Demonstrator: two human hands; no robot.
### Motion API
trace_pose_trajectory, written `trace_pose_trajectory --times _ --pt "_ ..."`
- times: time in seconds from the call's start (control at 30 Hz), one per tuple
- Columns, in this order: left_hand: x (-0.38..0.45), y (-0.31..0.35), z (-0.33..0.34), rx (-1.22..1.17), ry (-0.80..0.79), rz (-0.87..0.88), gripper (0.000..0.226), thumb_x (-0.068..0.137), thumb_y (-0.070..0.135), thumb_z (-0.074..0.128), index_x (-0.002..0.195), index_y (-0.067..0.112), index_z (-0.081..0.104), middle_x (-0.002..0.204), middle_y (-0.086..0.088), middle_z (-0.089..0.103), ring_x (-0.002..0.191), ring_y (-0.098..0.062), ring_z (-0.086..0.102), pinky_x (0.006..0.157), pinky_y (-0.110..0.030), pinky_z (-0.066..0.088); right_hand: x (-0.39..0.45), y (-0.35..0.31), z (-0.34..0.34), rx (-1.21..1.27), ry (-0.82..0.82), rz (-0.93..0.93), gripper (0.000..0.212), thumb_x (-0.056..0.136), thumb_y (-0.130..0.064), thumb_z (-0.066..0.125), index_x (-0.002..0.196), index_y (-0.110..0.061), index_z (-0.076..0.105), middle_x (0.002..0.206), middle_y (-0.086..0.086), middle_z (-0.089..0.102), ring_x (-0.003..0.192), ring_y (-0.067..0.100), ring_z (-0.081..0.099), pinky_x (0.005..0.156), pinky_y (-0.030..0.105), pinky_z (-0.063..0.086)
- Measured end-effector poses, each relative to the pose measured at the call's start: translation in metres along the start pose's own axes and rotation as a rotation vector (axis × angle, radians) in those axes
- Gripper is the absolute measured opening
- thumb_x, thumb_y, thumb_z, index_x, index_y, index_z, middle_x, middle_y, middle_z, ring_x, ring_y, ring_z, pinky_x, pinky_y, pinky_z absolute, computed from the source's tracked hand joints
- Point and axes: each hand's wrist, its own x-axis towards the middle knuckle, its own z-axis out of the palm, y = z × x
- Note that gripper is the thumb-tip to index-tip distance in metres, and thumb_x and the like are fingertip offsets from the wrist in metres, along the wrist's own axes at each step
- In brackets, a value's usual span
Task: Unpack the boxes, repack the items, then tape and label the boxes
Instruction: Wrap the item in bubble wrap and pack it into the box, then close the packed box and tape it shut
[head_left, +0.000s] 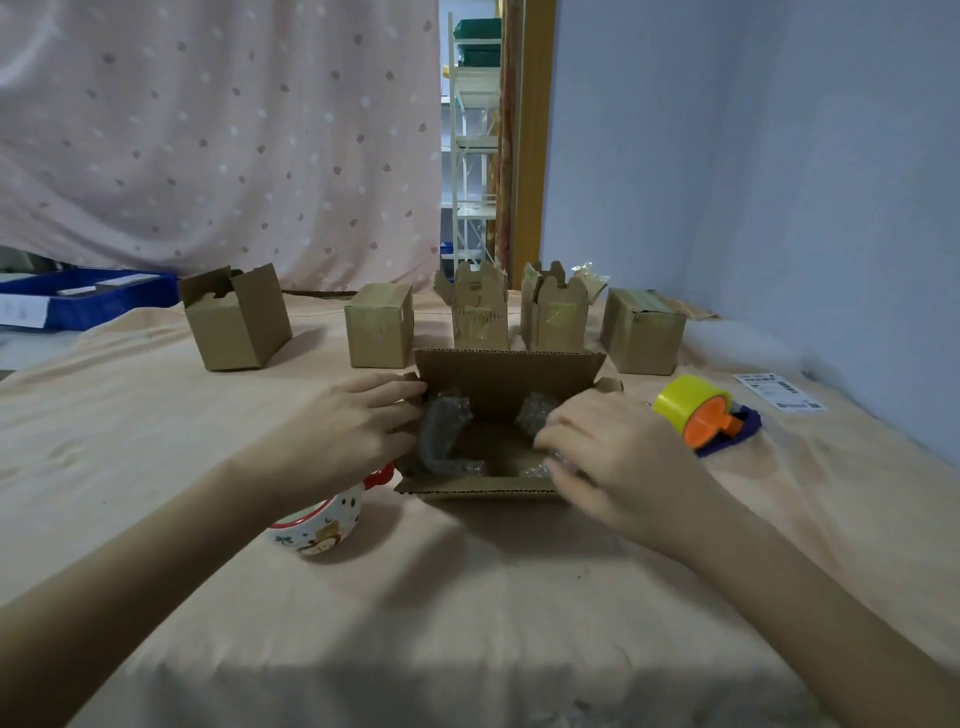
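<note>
The open box (506, 431) sits mid-bench, both hands at its bubble wrap (441, 434) — left hand (358, 421) pinching it, right hand (602, 447) fingers curled in — repacking, judging; next, seat the mug (317, 525).

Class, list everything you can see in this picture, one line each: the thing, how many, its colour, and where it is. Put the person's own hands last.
open box: 1, brown cardboard, table centre, flaps up
bubble wrap: clear, lining the open box; piece count unclear
small boxes: 5, brown cardboard, in a row behind the open box; three have raised flaps
mug: 1, white with cartoon print and red trim, on the table left of the open box
tape dispenser: 1, yellow roll, orange core, right of the open box
label sheet: 1, white, far right on the table
tablecloth: 1, peach, covering the table
blue bin: 1, far left
left hand: at the box's left wall
right hand: on the wrap, right side
</note>
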Motion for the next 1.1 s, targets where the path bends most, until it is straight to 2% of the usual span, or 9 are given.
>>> trace_pose_trajectory --times 0.13,0.2,0.37,0.53,0.63,0.73,0.87,0.97,1.1 --pt "-0.001 0.001 0.004 -0.033 0.029 -0.027 0.016 0.076 0.007 0.063 0.083 0.012 0.077 0.103 -0.011 0.071 0.111 -0.030 0.063 0.102 -0.035 0.039 0.013 -0.014 0.006 0.093 -0.482 0.161 0.054 0.088 -0.065 0.028 0.107 -0.028 0.062 0.097 -0.009 0.063 0.094 0.013 0.057 0.070 0.029 0.041" --pt "-0.001 -0.001 0.007 -0.084 -0.002 -0.132 0.031 0.058 -0.002 0.079 0.086 0.013 0.078 0.108 -0.011 0.070 0.114 -0.030 0.061 0.096 -0.038 0.047 0.010 -0.010 0.015 0.094 -0.527 0.165 0.041 0.094 -0.058 0.035 0.118 -0.031 0.055 0.107 -0.010 0.060 0.104 0.011 0.052 0.078 0.032 0.042" --pt "0.007 -0.012 0.018 -0.137 -0.026 -0.349 0.046 0.055 -0.010 0.078 0.094 0.014 0.076 0.114 -0.012 0.068 0.118 -0.035 0.057 0.092 -0.050 0.047 0.021 0.013 0.033 0.020 -0.498 0.193 0.038 0.090 -0.029 0.049 0.128 -0.029 0.052 0.118 -0.007 0.061 0.114 0.015 0.055 0.080 0.034 0.045" --pt "0.019 -0.019 0.029 -0.204 -0.071 -0.472 0.060 0.073 -0.010 0.064 0.125 0.020 0.062 0.136 -0.007 0.056 0.131 -0.030 0.046 0.105 -0.045 0.037 0.039 0.025 0.037 -0.066 -0.424 0.237 0.048 0.089 -0.044 0.050 0.133 -0.026 0.050 0.120 -0.008 0.060 0.113 0.015 0.056 0.076 0.031 0.044" --pt "0.020 -0.020 0.026 -0.347 -0.095 -0.572 0.067 0.085 -0.006 0.048 0.142 0.028 0.042 0.151 0.002 0.037 0.138 -0.023 0.034 0.110 -0.035 0.028 0.048 0.009 0.034 -0.089 -0.225 0.208 0.050 0.082 -0.043 0.044 0.116 -0.012 0.064 0.104 0.003 0.065 0.090 0.023 0.064 0.064 0.029 0.048" --pt "0.006 -0.020 0.017 -0.504 -0.074 -0.713 0.067 0.091 -0.004 0.044 0.144 0.035 0.035 0.151 0.009 0.034 0.135 -0.015 0.033 0.103 -0.026 0.030 0.055 -0.019 0.041 -0.056 -0.045 0.085 0.034 0.081 -0.024 0.048 0.104 -0.006 0.066 0.100 0.009 0.064 0.088 0.025 0.061 0.067 0.031 0.047" --pt "-0.045 -0.020 0.007 -0.852 -0.167 -0.973 0.057 0.092 0.026 0.060 0.140 0.042 0.035 0.149 0.010 0.034 0.135 -0.012 0.032 0.106 -0.030 0.030 0.062 -0.062 0.068 0.140 -0.112 -0.046 0.024 0.077 -0.012 0.054 0.098 -0.005 0.064 0.096 0.010 0.061 0.081 0.025 0.058 0.062 0.032 0.048" --pt "-0.091 -0.012 0.009 -1.090 -0.266 -1.156 0.102 0.050 0.075 0.073 0.138 0.046 0.028 0.144 0.012 0.033 0.132 -0.008 0.032 0.110 -0.031 0.030 0.068 -0.083 0.099 0.197 -0.269 0.003 0.038 0.066 -0.006 0.067 0.104 -0.003 0.063 0.100 0.013 0.060 0.086 0.030 0.059 0.066 0.034 0.051" --pt "-0.124 0.009 0.026 -1.170 -0.357 -1.217 0.150 0.022 0.079 0.076 0.149 0.027 0.017 0.143 0.008 0.031 0.127 -0.009 0.036 0.100 -0.024 0.036 0.086 -0.092 0.121 0.180 -0.425 0.063 0.048 0.084 -0.010 0.054 0.131 -0.003 0.045 0.124 0.013 0.050 0.115 0.031 0.047 0.093 0.037 0.040"
